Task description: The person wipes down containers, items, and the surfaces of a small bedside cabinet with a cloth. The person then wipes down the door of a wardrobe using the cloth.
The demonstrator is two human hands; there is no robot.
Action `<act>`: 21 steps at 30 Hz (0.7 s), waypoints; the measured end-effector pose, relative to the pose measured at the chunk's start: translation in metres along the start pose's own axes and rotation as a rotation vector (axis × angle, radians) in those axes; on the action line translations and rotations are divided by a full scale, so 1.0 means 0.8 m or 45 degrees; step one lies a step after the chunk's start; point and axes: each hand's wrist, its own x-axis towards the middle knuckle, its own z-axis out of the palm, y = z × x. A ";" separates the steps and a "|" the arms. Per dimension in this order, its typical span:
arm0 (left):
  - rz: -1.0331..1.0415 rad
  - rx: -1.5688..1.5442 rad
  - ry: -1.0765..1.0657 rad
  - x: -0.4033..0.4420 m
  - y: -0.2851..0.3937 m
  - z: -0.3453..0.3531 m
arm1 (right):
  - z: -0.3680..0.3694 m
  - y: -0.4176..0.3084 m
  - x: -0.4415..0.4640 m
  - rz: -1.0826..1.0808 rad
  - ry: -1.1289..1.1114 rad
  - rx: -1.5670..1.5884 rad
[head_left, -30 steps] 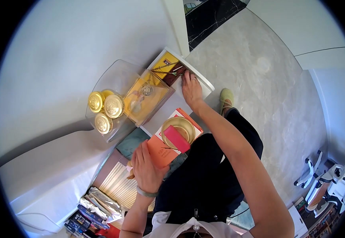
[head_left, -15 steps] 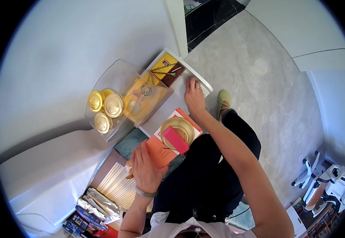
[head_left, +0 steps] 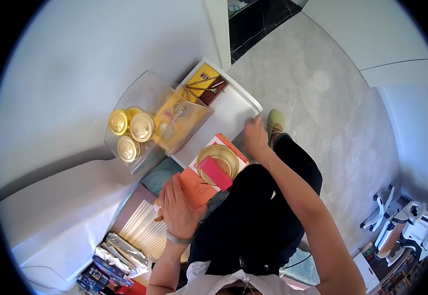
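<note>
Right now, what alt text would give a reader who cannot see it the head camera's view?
A person's left hand lies against an orange box; the right hand is by an open white drawer. Nearby, a pink box lies across a gold bowl; round gold lids show in a clear container.

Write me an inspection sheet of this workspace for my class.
Surface: white drawer pulled open.
Things in hand: orange box under left hand; gold bowl beside it, pink box across bowl.
Clutter: gold-lidded jars; stacked papers.
Hands: left on orange box; right by drawer front, grip unclear.
Cables: thin black cable, lower right.
Surroundings: grey floor, white chair frame.
</note>
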 end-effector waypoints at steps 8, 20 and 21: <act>-0.034 0.031 -0.061 0.003 0.008 -0.015 | 0.016 -0.067 0.060 -0.144 0.744 0.434; -0.007 0.014 -0.076 0.002 0.008 -0.013 | 0.018 -0.048 0.068 -0.708 0.709 0.762; 0.000 0.017 -0.070 0.002 0.007 -0.013 | 0.019 -0.042 0.068 -0.756 0.685 0.785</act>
